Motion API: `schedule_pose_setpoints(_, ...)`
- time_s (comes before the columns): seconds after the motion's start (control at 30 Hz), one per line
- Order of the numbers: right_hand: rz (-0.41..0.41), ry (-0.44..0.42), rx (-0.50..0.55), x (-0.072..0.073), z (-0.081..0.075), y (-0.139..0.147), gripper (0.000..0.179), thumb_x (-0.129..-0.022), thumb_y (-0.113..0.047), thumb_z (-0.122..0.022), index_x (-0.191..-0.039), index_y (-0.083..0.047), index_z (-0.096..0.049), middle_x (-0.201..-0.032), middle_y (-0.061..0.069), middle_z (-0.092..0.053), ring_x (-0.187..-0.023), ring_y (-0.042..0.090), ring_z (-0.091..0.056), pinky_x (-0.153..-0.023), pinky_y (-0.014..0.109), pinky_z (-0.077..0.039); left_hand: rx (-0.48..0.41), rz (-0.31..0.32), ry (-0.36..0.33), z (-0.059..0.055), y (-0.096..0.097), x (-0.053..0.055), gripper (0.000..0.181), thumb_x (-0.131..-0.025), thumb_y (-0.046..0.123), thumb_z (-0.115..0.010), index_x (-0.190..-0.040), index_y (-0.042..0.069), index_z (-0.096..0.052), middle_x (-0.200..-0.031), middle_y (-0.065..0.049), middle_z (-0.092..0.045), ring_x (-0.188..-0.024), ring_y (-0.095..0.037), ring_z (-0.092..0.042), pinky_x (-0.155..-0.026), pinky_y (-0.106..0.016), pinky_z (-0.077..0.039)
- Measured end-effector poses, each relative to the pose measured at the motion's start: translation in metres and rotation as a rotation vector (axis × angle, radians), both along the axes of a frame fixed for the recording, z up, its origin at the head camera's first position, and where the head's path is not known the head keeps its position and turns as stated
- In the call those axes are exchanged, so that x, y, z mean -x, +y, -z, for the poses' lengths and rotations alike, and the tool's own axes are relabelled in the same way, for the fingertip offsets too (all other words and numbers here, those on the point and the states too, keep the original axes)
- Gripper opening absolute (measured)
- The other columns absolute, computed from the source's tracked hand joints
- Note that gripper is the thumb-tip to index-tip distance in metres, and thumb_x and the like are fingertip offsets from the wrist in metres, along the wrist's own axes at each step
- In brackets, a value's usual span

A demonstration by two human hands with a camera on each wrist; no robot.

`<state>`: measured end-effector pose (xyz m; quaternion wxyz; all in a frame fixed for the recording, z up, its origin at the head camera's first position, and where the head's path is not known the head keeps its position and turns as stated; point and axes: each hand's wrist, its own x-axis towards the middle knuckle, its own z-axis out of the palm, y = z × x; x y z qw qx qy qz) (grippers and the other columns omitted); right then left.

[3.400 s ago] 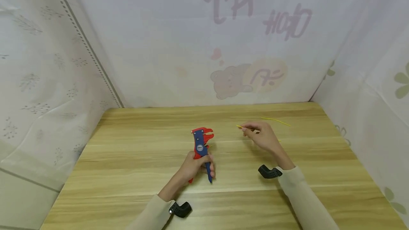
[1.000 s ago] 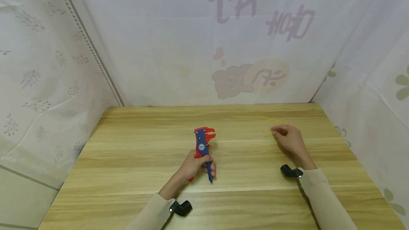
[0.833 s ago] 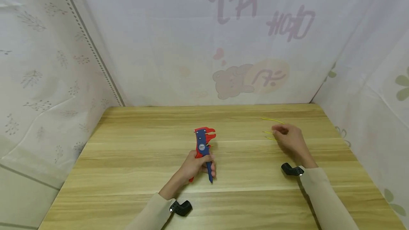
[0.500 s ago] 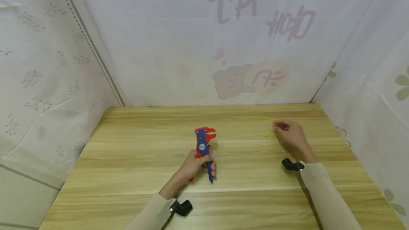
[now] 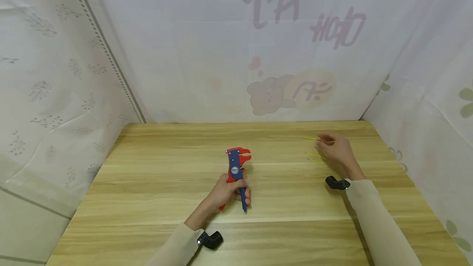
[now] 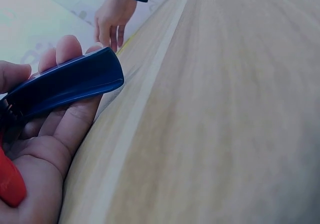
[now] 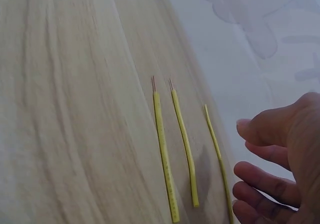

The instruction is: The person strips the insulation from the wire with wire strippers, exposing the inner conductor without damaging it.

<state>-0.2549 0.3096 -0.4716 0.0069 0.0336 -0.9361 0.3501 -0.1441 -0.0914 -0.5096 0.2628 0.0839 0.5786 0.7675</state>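
Observation:
My left hand [image 5: 219, 192] grips a red and blue wire stripper [image 5: 234, 162], its head pointing away from me and its jaws apart. In the left wrist view the blue handle [image 6: 75, 81] lies across the fingers. My right hand [image 5: 339, 151] hovers at the far yellow wire [image 5: 309, 138] on the right. Thumb and fingers are apart there, holding nothing in the right wrist view. Two more yellow wires lie nearer me, a middle wire [image 7: 184, 141] and a near wire [image 7: 164, 159], both with bare copper strands at one end. The far wire's visible tip shows no bare copper.
The wires lie on a wood-grain table [image 5: 162, 175]. A pale printed curtain [image 5: 192, 73] rises along its back edge, with more cloth at both sides. A black wrist camera [image 5: 210, 240] sits on the left cuff, another black camera [image 5: 337, 182] on the right.
My right hand pinched a yellow wire near the middle, carried it right and set it down by another. It then let go and shifted back to the far wire. My left hand stayed put.

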Motion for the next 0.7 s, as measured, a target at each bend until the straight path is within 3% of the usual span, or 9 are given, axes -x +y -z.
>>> schedule_pose_setpoints(0.33,0.048,-0.091,0.039,0.008,0.004,0.003,0.046,-0.102,-0.031,-0.059,-0.142,-0.008,-0.058,-0.143,0.022,-0.057,-0.132,0.043,-0.052,-0.108,0.060,-0.045,0.008,0.017,0.003,0.000,0.000,0.000,0.037,-0.103,0.016,-0.058,-0.116,-0.018,-0.049,-0.075,-0.004,-0.071,-0.067,-0.019,-0.075,-0.072,-0.039,-0.065)
schedule_pose_setpoints(0.7,0.042,-0.008,-0.004,0.020,0.013,0.001,0.028,-0.101,-0.018,-0.061,-0.123,-0.001,-0.068,-0.131,0.026,-0.059,-0.123,0.043,-0.054,-0.102,0.059,-0.046,0.004,0.018,-0.002,0.000,0.000,0.001,0.034,-0.103,0.015,-0.059,-0.116,-0.014,-0.047,-0.075,-0.004,-0.071,-0.068,-0.019,-0.075,-0.073,-0.040,-0.065)
